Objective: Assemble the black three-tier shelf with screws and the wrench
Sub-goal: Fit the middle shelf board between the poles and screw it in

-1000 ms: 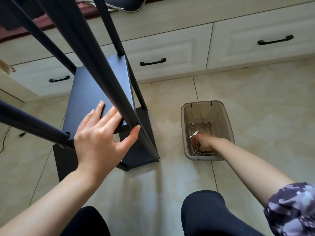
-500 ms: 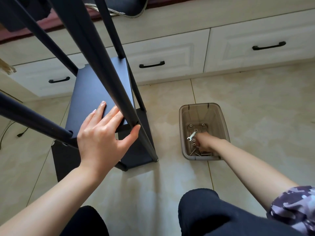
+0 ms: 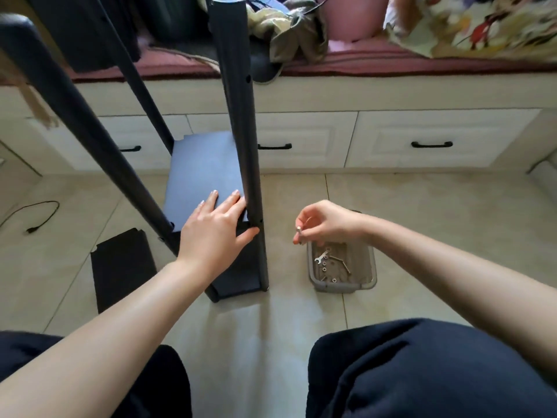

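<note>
Right now, shelf: centre-left of frame, standing on floor; left hand [image 3: 212,229] lies flat, fingers straight, on its middle board [image 3: 200,173].
Right hand [image 3: 321,221]: centre, pinching a small screw [image 3: 298,233] above the bin [image 3: 372,267].
Risk: screw may slip from fingertips; unsteadied post [image 3: 238,116] may shift, misaligning the hole.

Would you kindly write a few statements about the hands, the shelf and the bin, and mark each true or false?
1. The right hand pinches a small screw above the bin. True.
2. The wrench is in the left hand. False: it lies in the bin.
3. The left hand rests flat on a shelf panel beside a black post. True.
4. The bin stands on the shelf. False: it stands on the floor tiles.
5. A loose black panel lies on the floor, left of the shelf. True.
</note>
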Demonstrator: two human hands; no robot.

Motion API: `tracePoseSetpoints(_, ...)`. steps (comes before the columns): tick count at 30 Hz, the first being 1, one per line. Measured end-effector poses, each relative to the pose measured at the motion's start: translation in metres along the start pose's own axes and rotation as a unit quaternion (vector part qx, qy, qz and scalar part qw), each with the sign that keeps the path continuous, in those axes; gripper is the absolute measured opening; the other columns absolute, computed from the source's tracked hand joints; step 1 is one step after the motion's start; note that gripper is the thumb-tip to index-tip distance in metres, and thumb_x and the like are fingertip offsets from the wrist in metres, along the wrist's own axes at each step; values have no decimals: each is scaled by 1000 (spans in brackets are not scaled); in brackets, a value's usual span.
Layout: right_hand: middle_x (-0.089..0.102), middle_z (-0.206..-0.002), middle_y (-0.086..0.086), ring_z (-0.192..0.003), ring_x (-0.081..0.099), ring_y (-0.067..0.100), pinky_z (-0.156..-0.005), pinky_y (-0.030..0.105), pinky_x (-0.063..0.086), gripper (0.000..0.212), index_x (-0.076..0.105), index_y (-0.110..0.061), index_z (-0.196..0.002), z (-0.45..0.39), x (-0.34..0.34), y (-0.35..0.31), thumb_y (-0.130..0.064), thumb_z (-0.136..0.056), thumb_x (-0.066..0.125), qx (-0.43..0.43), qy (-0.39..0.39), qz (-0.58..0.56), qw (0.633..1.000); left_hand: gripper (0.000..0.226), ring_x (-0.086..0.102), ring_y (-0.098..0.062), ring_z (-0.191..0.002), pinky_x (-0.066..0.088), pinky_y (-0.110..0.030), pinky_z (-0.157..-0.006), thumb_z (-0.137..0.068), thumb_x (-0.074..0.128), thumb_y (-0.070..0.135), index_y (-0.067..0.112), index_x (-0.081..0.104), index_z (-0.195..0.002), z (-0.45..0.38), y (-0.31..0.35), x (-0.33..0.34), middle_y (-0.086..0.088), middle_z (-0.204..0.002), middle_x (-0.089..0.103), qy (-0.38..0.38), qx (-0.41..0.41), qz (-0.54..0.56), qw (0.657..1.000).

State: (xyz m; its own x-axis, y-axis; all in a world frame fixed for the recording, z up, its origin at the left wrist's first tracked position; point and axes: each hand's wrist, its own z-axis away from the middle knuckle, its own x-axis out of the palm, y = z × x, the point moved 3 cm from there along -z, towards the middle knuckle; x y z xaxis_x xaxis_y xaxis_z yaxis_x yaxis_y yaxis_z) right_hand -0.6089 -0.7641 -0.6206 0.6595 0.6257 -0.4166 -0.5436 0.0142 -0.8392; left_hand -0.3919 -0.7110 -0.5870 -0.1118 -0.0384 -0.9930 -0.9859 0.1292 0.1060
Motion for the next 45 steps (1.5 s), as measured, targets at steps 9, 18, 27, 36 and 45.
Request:
tracePoseSetpoints(9, 71, -79, 10, -59, 63, 11, -57, 19, 52, 4, 63, -2, -92, 25, 16, -84, -4, -93, 60, 62, 20, -15, 998, 11, 67, -16, -87, 53, -30, -73, -91, 67, 23, 17, 76, -92, 17, -5, -33, 2, -92, 74, 69, -134, 277, 949)
tracePoseSetpoints(18, 65, -69, 14, -50, 66, 15, -51, 18, 52, 8, 65, 8, -87, 19, 41, -63, 1, -91, 63, 193, 87, -158, 964, 22, 68, -27, -95, 54, -34, -81, -91, 75, 24, 4, 67, -92, 19, -6, 27, -14, -99, 70, -97, -393, 724, 558)
tracePoseSetpoints(27, 66, -67, 10, -55, 67, 15, -55, 17, 53, 10, 69, 9, -95, 18, 34, -64, 6, -85, 68, 177, 111, -158, 965, 17, 71, -21, -108, 55, -29, -87, -90, 72, 13, 5, 73, -106, 14, -3, 47, -10, -112, 75, -42, -308, 803, 508)
tracePoseSetpoints(36, 69, -68, 13, -58, 69, 16, -56, 19, 55, 6, 70, 8, -91, 17, 35, -66, 7, -85, 69, 175, 116, -173, 962, 24, 64, -22, -120, 54, -44, -98, -93, 70, 12, 7, 70, -117, 13, -6, 58, -8, -118, 73, -47, -252, 792, 554)
tracePoseSetpoints(45, 68, -65, 11, -58, 64, 15, -58, 18, 54, 7, 75, 2, -84, 18, 29, -66, 5, -84, 69, 158, 137, -127, 970, 5, 69, -15, -112, 45, -64, -97, -91, 73, 21, 21, 73, -95, 14, -10, 60, 4, -102, 77, -72, -258, 787, 556)
